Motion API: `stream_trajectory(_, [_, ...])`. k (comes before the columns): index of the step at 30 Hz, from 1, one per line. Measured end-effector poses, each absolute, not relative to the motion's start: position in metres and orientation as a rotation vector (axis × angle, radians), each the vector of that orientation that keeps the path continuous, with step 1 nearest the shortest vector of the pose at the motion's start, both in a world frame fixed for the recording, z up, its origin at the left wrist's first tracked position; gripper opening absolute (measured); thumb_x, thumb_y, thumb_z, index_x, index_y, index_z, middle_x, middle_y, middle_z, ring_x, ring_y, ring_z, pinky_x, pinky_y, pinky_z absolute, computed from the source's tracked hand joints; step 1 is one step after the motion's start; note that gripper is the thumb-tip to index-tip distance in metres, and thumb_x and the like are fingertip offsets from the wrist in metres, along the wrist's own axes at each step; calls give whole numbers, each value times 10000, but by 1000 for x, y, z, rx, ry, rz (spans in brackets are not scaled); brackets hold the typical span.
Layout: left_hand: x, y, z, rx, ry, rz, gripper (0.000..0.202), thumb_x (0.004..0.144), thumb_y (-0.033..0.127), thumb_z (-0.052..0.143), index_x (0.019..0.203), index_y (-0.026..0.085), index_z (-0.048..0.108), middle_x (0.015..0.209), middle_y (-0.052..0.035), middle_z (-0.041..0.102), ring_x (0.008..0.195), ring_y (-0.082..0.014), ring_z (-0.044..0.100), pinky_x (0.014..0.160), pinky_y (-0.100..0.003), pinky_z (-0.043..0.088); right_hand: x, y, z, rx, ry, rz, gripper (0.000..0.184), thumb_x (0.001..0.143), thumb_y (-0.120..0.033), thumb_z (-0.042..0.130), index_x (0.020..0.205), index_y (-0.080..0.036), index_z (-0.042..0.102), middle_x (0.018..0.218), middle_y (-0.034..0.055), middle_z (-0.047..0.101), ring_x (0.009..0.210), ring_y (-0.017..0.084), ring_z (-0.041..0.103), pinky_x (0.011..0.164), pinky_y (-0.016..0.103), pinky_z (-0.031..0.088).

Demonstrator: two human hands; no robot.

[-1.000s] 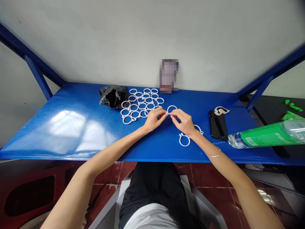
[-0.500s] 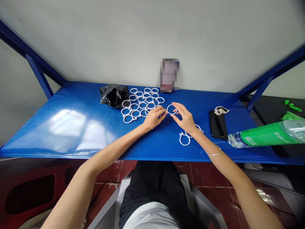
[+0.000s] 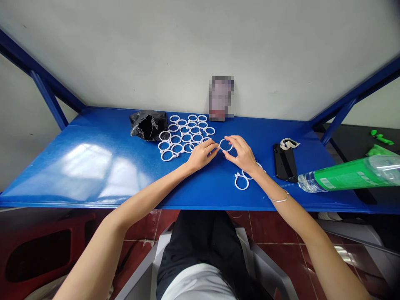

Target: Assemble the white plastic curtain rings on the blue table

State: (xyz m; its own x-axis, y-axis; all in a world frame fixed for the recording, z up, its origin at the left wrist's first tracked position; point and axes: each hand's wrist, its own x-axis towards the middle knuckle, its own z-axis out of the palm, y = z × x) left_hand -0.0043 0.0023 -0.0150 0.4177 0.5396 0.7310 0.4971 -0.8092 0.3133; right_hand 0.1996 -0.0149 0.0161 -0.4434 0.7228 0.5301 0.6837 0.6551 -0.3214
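Note:
Both hands meet over the middle of the blue table at one white plastic curtain ring (image 3: 223, 149). My left hand (image 3: 204, 154) pinches the small eyelet end at the ring's left side; its fingertips hide that part. On the other side, my right hand (image 3: 240, 153) holds the ring's round rim between thumb and fingers. Several more white rings (image 3: 186, 138) lie flat in a cluster just beyond and left of my left hand. Under my right wrist lie a loose ring (image 3: 241, 188) and at least one more, partly covered by the wrist.
A crumpled black plastic bag (image 3: 147, 125) sits left of the ring cluster. A blurred upright object (image 3: 221, 98) leans on the wall. At right are a black phone (image 3: 285, 163), a white strap-like item (image 3: 289, 143) and a green-labelled bottle (image 3: 350, 174). Blue table (image 3: 131, 189) edge runs before me.
Both hands stay on the same ring with almost the same grip. The right fingers have shifted slightly around its rim. The whole view has moved a little.

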Motion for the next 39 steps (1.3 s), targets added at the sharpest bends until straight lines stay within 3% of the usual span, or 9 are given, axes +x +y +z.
stream_trajectory(15, [-5, 2, -16, 2664, 1099, 1385, 120, 973, 243, 512, 916, 176, 594, 878, -35, 650, 744, -111, 631, 613, -205, 468, 201, -12, 11, -1080, -2227, 72, 464, 964, -309, 515, 1421, -231, 495, 1307, 120, 631, 1185, 280, 618, 995, 462, 540])
stream_trajectory(26, [-4, 6, -23, 2703, 1255, 1076, 193, 963, 289, 536, 826, 178, 615, 883, -43, 628, 791, -149, 594, 632, -247, 455, 201, -5, -1, -1211, -2317, 155, 428, 965, -319, 492, 1368, -183, 543, 1321, 143, 639, 1216, 302, 608, 1047, 515, 496])
stream_trajectory(32, [-4, 10, -24, 2652, 1309, 1050, 166, 940, 240, 554, 799, 179, 618, 897, -65, 634, 842, -190, 573, 702, -307, 466, 201, -8, 9, -1250, -2282, 75, 378, 960, -306, 493, 1305, -185, 592, 1267, 129, 673, 1165, 299, 627, 989, 506, 524])
stream_trajectory(39, [-1, 13, -21, 2574, 1377, 1023, 128, 905, 197, 589, 784, 174, 620, 912, -78, 629, 858, -210, 565, 697, -329, 440, 227, -3, 30, -1488, -2294, -20, 259, 914, -258, 512, 1078, -185, 699, 1047, 111, 741, 977, 295, 663, 804, 436, 542])
